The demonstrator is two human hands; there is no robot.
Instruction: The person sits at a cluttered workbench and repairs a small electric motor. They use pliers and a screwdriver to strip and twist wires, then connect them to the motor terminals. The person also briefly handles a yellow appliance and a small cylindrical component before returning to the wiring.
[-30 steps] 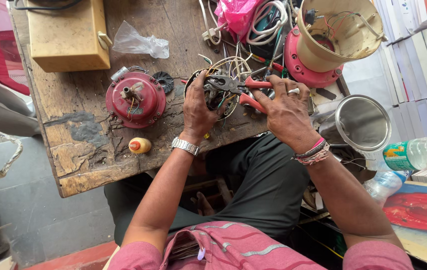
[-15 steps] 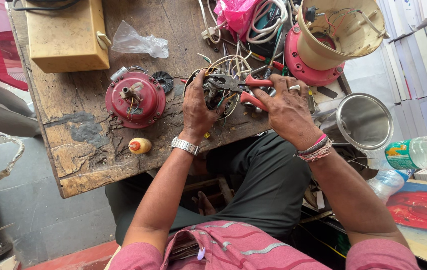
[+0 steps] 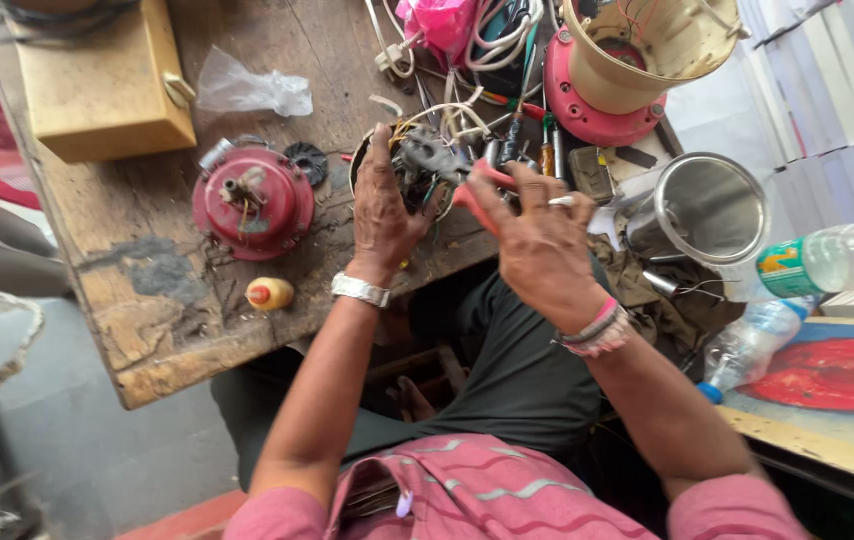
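Lying near the front edge of the wooden table point(image 3: 137, 330), the motor part point(image 3: 425, 165) with its wires is gripped by the left hand point(image 3: 383, 205), fingers curled around it. The right hand point(image 3: 537, 240), wrist bent, closes on red-handled pliers point(image 3: 482, 180) touching it.

Two plastic bottles point(image 3: 827, 262), two red motor bases point(image 3: 252, 203), one steel jar point(image 3: 702, 208), one wooden box point(image 3: 107, 85)

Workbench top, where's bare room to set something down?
Free: worn wood on the wooden table between the red motor housing and yellow box, and the near corner beyond the small yellow bottle. Crowded: wires and tools around both hands.
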